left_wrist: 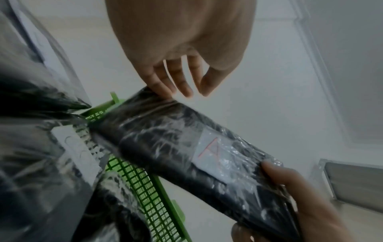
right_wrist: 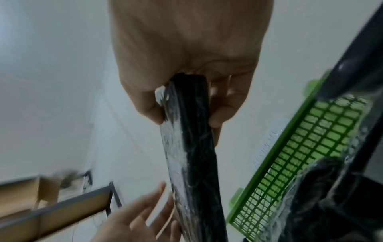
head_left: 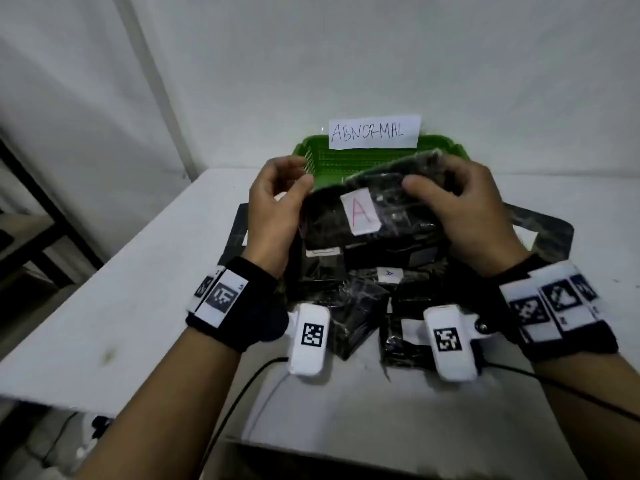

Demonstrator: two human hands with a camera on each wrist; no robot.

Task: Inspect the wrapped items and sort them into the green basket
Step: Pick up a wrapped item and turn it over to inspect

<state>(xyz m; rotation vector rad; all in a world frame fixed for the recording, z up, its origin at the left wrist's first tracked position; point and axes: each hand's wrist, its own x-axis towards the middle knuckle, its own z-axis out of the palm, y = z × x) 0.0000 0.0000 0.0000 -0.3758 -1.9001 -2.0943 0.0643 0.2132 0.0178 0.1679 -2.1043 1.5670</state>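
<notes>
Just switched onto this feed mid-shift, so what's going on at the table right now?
A person is holding up a plastic-wrapped black item with a white label marked A. The right hand grips one end between thumb and fingers; the left hand touches the other end with loose fingers. More wrapped items lie piled on the white table beneath. Behind them stands the green basket, tagged with an ABNORMAL sign. The held item is not in it yet.

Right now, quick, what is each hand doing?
Left hand: open, fingertips touching the wrapped item.
Right hand: grips that item's other end.
</notes>
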